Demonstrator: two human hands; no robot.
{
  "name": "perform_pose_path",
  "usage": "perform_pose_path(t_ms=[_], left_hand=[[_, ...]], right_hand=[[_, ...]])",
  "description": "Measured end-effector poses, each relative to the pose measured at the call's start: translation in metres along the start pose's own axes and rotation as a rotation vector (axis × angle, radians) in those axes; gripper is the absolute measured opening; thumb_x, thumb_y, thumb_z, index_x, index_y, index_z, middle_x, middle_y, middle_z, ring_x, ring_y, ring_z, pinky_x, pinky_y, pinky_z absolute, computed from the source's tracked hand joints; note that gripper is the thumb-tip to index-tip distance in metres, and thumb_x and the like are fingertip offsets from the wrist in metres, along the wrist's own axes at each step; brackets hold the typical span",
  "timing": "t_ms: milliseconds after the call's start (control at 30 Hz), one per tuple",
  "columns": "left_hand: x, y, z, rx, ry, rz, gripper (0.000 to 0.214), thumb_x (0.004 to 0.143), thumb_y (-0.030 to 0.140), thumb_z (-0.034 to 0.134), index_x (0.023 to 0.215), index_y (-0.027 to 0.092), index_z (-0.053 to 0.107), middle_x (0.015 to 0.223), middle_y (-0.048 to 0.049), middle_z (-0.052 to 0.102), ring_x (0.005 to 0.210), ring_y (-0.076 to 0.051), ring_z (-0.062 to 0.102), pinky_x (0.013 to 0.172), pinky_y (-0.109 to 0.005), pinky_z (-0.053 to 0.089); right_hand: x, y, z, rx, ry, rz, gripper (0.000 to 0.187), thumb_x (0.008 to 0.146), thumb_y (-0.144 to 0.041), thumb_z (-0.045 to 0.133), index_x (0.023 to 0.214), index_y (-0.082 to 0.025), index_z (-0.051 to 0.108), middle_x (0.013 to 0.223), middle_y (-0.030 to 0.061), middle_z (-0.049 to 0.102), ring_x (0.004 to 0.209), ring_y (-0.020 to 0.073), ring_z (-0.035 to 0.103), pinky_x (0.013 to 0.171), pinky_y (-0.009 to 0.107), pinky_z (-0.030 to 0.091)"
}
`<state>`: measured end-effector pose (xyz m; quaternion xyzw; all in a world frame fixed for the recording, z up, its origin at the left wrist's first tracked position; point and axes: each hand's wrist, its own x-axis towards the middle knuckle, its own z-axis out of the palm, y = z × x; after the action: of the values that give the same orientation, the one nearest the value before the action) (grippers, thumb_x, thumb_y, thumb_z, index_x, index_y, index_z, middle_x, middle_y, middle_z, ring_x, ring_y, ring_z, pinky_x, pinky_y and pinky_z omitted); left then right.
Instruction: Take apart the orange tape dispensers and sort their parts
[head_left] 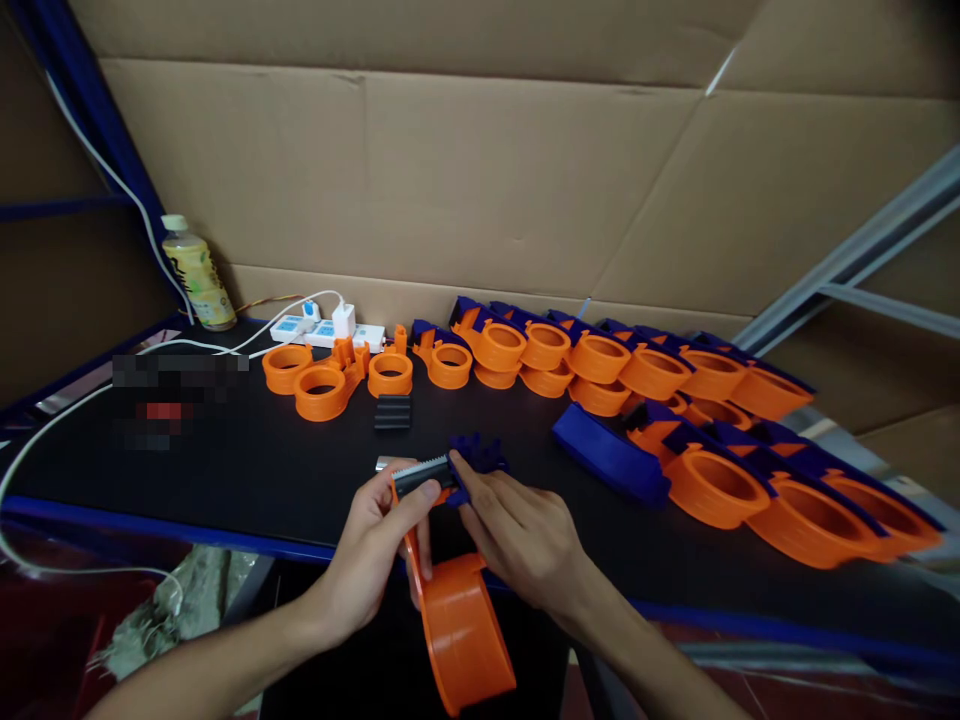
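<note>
My left hand [375,550] is closed around an orange plastic ring part [461,625] with a long arm, holding it just over the table's near edge. At the top of that arm sits a small dark ridged block with a metal end [418,472], pinched under my left thumb. My right hand [517,530] has its fingers pressed together on a small blue piece [480,455] right beside the ridged block. Both hands meet at the top of the orange part.
On the black table [262,480] lie several orange rings [322,390], rows of orange-and-blue assembled units [750,480], a blue cover [607,455] and a black ridged block [393,411]. A power strip [326,330], white cables and a drink bottle [196,272] stand at the back left against cardboard walls.
</note>
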<state>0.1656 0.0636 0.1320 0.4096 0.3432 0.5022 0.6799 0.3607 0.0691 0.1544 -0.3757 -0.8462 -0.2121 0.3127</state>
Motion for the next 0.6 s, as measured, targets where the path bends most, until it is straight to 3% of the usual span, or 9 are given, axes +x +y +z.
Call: perform_pose_path(t_ms=[67,133,200,267,400,600], left_hand=[[-0.001,0.007,0.0,0.025,0.086,0.066,0.028,0.093,0.041,0.061,0.094,0.014,0.063,0.041,0.0059,0.049,0.038,-0.007,0.044,0.047,-0.016,0.039],[-0.002,0.015,-0.001,0.043,0.09,0.092,0.029,0.093,0.041,0.06,0.096,0.012,0.065,0.041,0.0055,0.05,0.039,-0.006,0.043,0.049,-0.016,0.04],[-0.004,0.023,-0.003,0.042,0.0,0.074,0.028,0.093,0.039,0.061,0.103,0.013,0.065,0.046,0.0039,0.056,0.037,-0.006,0.043,0.048,-0.017,0.04],[-0.004,0.026,-0.006,0.03,-0.088,0.022,0.027,0.092,0.037,0.062,0.107,0.014,0.063,0.053,0.0014,0.064,0.035,-0.005,0.044,0.047,-0.018,0.041],[0.004,0.022,-0.018,0.03,-0.141,-0.123,0.026,0.091,0.036,0.063,0.102,0.013,0.063,0.083,-0.0101,0.076,0.033,-0.003,0.044,0.037,-0.016,0.035],[0.014,0.017,-0.031,0.031,-0.22,-0.167,0.035,0.088,0.035,0.066,0.115,0.014,0.059,0.108,-0.0192,0.075,0.031,-0.004,0.048,0.028,-0.016,0.033]], right_hand=[[-0.003,0.014,-0.007,-0.103,0.104,0.154,0.032,0.099,-0.021,0.046,0.125,-0.014,0.063,0.084,0.0064,0.075,0.067,0.0144,0.068,0.058,0.026,0.048],[-0.005,0.03,-0.015,-0.116,0.124,0.302,0.031,0.1,-0.023,0.047,0.123,-0.018,0.066,0.087,0.0057,0.074,0.07,0.015,0.068,0.064,0.026,0.05],[-0.01,0.043,-0.018,-0.06,0.012,0.339,0.031,0.1,-0.026,0.047,0.124,-0.02,0.066,0.1,0.0058,0.073,0.084,0.0167,0.069,0.072,0.027,0.052],[-0.016,0.049,-0.016,-0.071,-0.129,0.351,0.033,0.101,-0.03,0.046,0.124,-0.022,0.067,0.104,0.0062,0.071,0.092,0.0187,0.068,0.069,0.027,0.051],[-0.032,0.05,-0.004,-0.222,-0.272,0.433,0.036,0.101,-0.032,0.042,0.121,-0.02,0.07,0.084,0.0061,0.066,0.077,0.0191,0.065,0.055,0.029,0.044],[-0.042,0.045,0.006,-0.182,-0.416,0.422,0.037,0.098,-0.023,0.042,0.127,-0.021,0.065,0.097,0.0042,0.068,0.078,0.0178,0.067,0.053,0.028,0.044]])
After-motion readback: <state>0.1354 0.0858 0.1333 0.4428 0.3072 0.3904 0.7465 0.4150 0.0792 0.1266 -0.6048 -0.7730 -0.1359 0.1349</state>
